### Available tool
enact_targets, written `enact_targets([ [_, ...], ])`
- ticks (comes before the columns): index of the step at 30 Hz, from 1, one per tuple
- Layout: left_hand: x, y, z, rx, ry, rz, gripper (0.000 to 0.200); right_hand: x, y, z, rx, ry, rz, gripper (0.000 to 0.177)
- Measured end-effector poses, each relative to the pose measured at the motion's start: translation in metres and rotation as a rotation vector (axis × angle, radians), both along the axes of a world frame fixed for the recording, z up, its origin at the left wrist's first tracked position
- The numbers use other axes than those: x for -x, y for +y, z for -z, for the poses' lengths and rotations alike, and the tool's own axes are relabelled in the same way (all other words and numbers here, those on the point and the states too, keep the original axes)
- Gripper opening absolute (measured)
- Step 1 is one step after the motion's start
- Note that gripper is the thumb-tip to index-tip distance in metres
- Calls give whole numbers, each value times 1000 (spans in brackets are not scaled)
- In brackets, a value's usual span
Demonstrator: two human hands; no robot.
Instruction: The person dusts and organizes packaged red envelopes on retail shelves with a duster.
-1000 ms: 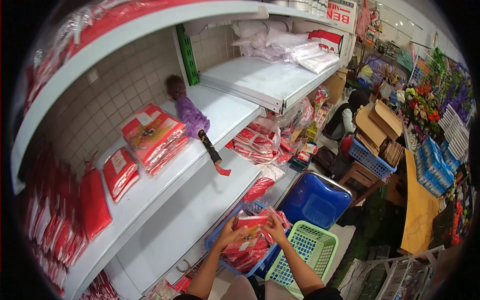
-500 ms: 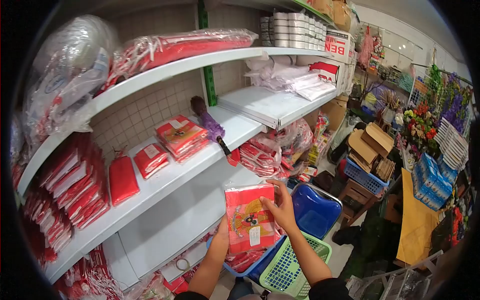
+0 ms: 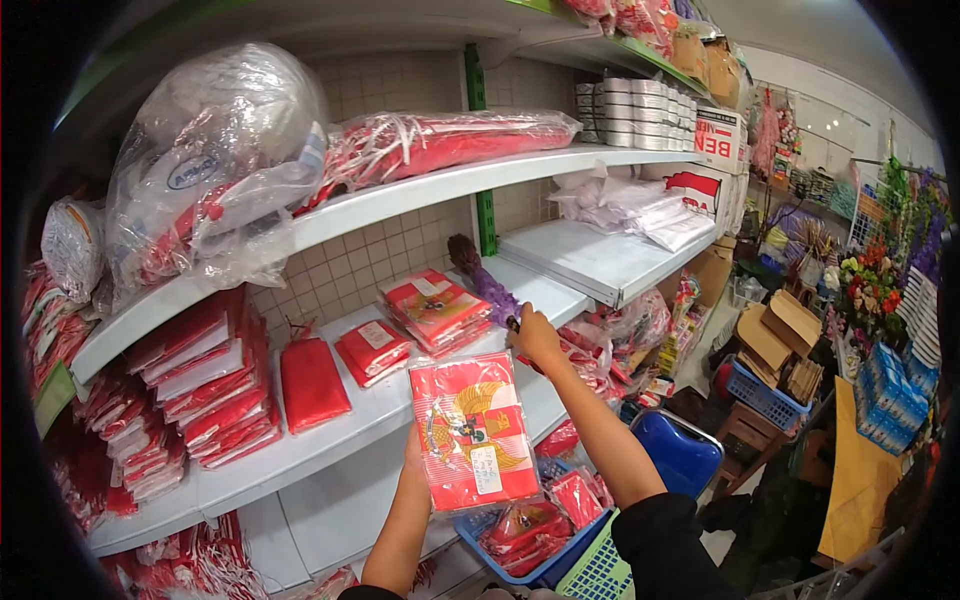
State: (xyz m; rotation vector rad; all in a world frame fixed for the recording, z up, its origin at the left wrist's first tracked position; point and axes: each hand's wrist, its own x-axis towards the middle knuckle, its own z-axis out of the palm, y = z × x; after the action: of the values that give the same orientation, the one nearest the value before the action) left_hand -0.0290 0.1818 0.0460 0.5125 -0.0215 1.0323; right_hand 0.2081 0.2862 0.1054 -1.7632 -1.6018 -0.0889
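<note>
My left hand (image 3: 414, 462) holds a flat plastic-wrapped packet (image 3: 474, 432), red and white with a golden eagle emblem and a white label. The packet covers most of its fingers. My right hand (image 3: 540, 340) is closed around the dark handle of a purple duster (image 3: 490, 292) on the shelf (image 3: 375, 415). Left of the duster lies a stack of similar eagle packets (image 3: 438, 310). Beside that stack are a smaller red packet pile (image 3: 372, 352) and a plain red packet (image 3: 312, 384).
Tall stacks of red and white packets (image 3: 215, 385) fill the shelf's left end. The upper shelf edge (image 3: 420, 178) juts out above, carrying bagged goods. Below me stand a blue basket (image 3: 530, 575) of red packets, a green basket (image 3: 598, 570) and a blue chair (image 3: 680, 450).
My right hand has left the packet and reached forward to the duster's handle. The packet stays in my left hand. The view has shifted left, showing more of the shelves.
</note>
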Motion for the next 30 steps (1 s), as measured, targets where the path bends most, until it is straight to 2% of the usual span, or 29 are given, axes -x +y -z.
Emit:
enact_targets([
  [2, 9, 2, -2, 26, 41, -28, 41, 4, 21, 11, 83, -53, 61, 31],
  [3, 13, 4, -3, 34, 38, -20, 41, 6, 21, 9, 53, -121, 106, 22],
  [7, 28, 17, 8, 23, 90, -37, 39, 10, 15, 4, 0, -140, 190, 20],
  [10, 28, 10, 2, 25, 88, -76, 39, 13, 1, 16, -54, 47, 237, 22],
  [13, 19, 8, 7, -38, 62, -83, 41, -2, -29, 29, -183, 195, 162, 30],
  [16, 6, -18, -1, -2, -34, -31, 46, -14, -77, 49, -367, 512, -58, 34],
  [18, -11, -31, -13, 52, 30, -90, 48, -21, -130, 54, -96, 669, -118, 40],
  [20, -23, -39, -13, 72, 47, -130, 50, -33, -164, 82, -51, 738, -99, 44],
  [22, -32, -42, -2, 59, 24, -150, 50, -28, -213, 85, -68, 682, -111, 44],
  [24, -46, -65, -17, 92, 38, -156, 50, -11, -266, 81, -21, 637, -110, 39],
  [25, -51, -74, -22, 110, 47, -158, 50, -2, -281, 95, -164, 596, -192, 38],
  [26, -51, -67, 2, 51, -27, -103, 50, -3, -300, 106, -118, 432, -250, 36],
  [27, -47, -49, 48, -8, -101, -47, 50, -3, -319, 117, -89, 271, -310, 33],
  [28, -46, -41, 72, -67, -173, 9, 50, -14, -340, 122, 129, -11, -339, 29],
  [29, -63, -51, 50, 173, 83, -273, 49, -20, -349, 130, 159, -12, -316, 27],
  [30, -70, -64, 36, 119, 54, -207, 49, -25, -356, 138, 190, -12, -293, 26],
])
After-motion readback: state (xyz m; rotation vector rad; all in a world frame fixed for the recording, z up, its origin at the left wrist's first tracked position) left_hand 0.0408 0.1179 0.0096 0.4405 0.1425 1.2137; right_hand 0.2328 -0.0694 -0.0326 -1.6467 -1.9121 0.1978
